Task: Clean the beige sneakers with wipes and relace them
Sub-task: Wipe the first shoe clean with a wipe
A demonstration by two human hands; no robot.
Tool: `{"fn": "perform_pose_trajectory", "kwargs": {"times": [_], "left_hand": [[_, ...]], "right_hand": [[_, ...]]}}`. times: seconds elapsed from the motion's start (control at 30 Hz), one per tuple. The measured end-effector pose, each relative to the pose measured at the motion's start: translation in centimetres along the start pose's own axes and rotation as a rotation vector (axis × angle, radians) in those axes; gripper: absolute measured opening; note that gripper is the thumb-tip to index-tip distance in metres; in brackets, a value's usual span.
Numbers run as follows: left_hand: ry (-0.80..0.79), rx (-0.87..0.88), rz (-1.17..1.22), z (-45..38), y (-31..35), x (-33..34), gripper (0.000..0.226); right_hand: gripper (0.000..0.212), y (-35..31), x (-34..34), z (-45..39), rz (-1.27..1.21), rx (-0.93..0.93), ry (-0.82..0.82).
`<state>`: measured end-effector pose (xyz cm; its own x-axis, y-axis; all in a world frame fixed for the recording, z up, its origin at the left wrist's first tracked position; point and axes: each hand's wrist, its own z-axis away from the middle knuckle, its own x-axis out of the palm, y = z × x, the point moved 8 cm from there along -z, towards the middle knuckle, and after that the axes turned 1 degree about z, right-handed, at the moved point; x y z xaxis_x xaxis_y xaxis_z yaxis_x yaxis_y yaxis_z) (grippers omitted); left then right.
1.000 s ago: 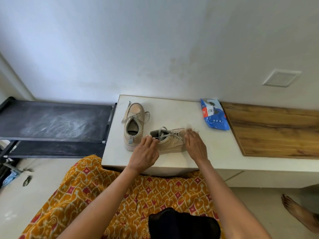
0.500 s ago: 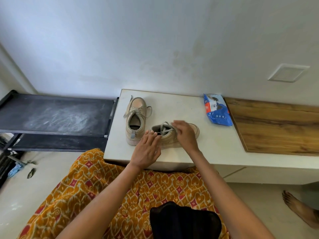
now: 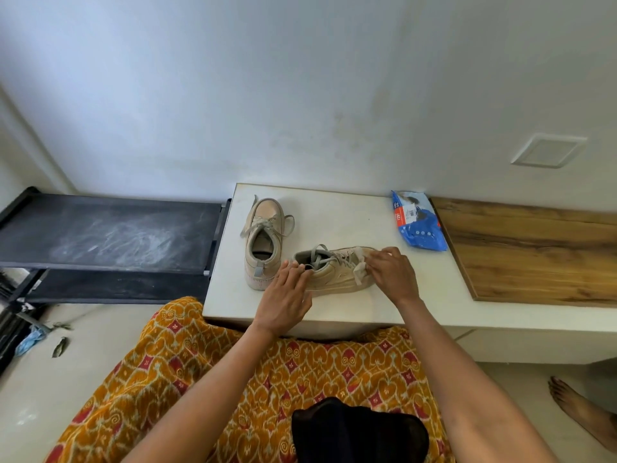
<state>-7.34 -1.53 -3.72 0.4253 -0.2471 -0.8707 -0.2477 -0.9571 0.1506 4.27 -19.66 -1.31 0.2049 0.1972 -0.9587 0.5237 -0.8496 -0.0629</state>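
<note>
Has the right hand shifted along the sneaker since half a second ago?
Yes. The right hand, holding a wipe, has moved from the laces toward the toe of the near sneaker, nearer the blue wipes pack.

black shelf (image 3: pixel 110 232) left of white counter (image 3: pixel 350 309); wooden board (image 3: pixel 534 252) on its right side. orange patterned cloth (image 3: pixel 233 379) below. bare foot (image 3: pixel 581 412) on floor, far right. wall plate (image 3: pixel 549 150) above.

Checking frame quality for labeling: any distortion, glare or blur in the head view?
Head view: wide-angle bending shows at the edges, the black rack and wood panel lines tilt. Light is soft and even, no hard glare on the white table. Sneakers and both hands, left, right, are fairly sharp; wipe detail is faint.
</note>
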Motion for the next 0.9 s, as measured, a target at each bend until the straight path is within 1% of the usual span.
{"fn": "perform_pose_trajectory", "kwargs": {"times": [0.07, 0.13, 0.17, 0.2, 0.27, 0.3, 0.37, 0.43, 0.5, 0.57, 0.63, 0.67, 0.7, 0.77, 0.83, 0.9], "left_hand": [[0.002, -0.009, -0.004, -0.1, -0.1, 0.0, 0.042], [0.009, -0.011, 0.011, -0.2, -0.1, 0.1, 0.041], [0.017, -0.011, 0.016, -0.1, -0.1, 0.2, 0.041], [0.023, -0.012, 0.015, -0.2, -0.1, 0.2, 0.04], [0.038, -0.007, 0.009, -0.2, -0.1, 0.3, 0.04], [0.042, -0.002, 0.008, -0.1, -0.1, 0.3, 0.039], [0.053, 0.005, -0.001, -0.1, 0.0, 0.3, 0.039], [0.059, 0.008, -0.005, -0.2, 0.0, 0.3, 0.039], [0.06, 0.008, -0.008, -0.1, 0.1, 0.3, 0.039], [0.064, 0.005, -0.012, -0.2, 0.1, 0.3, 0.04], [0.07, 0.005, -0.008, -0.2, 0.1, 0.4, 0.039], [0.072, 0.005, -0.007, -0.1, 0.1, 0.4, 0.039], [0.071, 0.005, -0.008, -0.1, 0.1, 0.4, 0.039], [0.069, 0.01, -0.014, -0.3, 0.1, 0.5, 0.039], [0.08, 0.013, -0.014, -0.3, 0.1, 0.4, 0.038], [0.09, 0.016, -0.012, -0.2, 0.2, 0.4, 0.038]], "right_hand": [[0.019, -0.2, -0.5, -0.7, -0.028, 0.086, 0.017], [0.02, -1.2, -1.2, -1.8, -0.134, 0.169, 0.082], [0.021, -2.3, -1.6, -2.2, -0.196, 0.162, 0.112], [0.023, -3.9, -1.7, -2.3, -0.231, 0.101, 0.118], [0.032, -6.2, -0.8, -1.6, -0.174, -0.079, 0.099], [0.038, -6.3, -0.3, -0.9, -0.13, -0.12, 0.095], [0.044, -4.5, 0.2, -0.2, -0.025, -0.099, 0.076], [0.037, -2.5, 0.4, -0.2, 0.134, -0.083, 0.048], [0.032, -1.0, 0.3, 0.0, 0.225, -0.051, 0.029], [0.03, 0.1, -0.2, -0.2, 0.21, 0.082, 0.032], [0.028, 0.3, -0.5, -0.5, 0.116, 0.224, 0.05], [0.027, -0.3, -0.4, -0.8, 0.059, 0.21, 0.056], [0.026, -1.1, 0.1, -0.9, 0.019, 0.151, 0.047], [0.032, -2.0, 1.4, -0.4, -0.031, 0.058, -0.016], [0.042, -1.1, 2.2, 0.7, -0.044, 0.091, -0.04], [0.046, -0.3, 2.3, 1.1, 0.01, 0.114, -0.054]]}}
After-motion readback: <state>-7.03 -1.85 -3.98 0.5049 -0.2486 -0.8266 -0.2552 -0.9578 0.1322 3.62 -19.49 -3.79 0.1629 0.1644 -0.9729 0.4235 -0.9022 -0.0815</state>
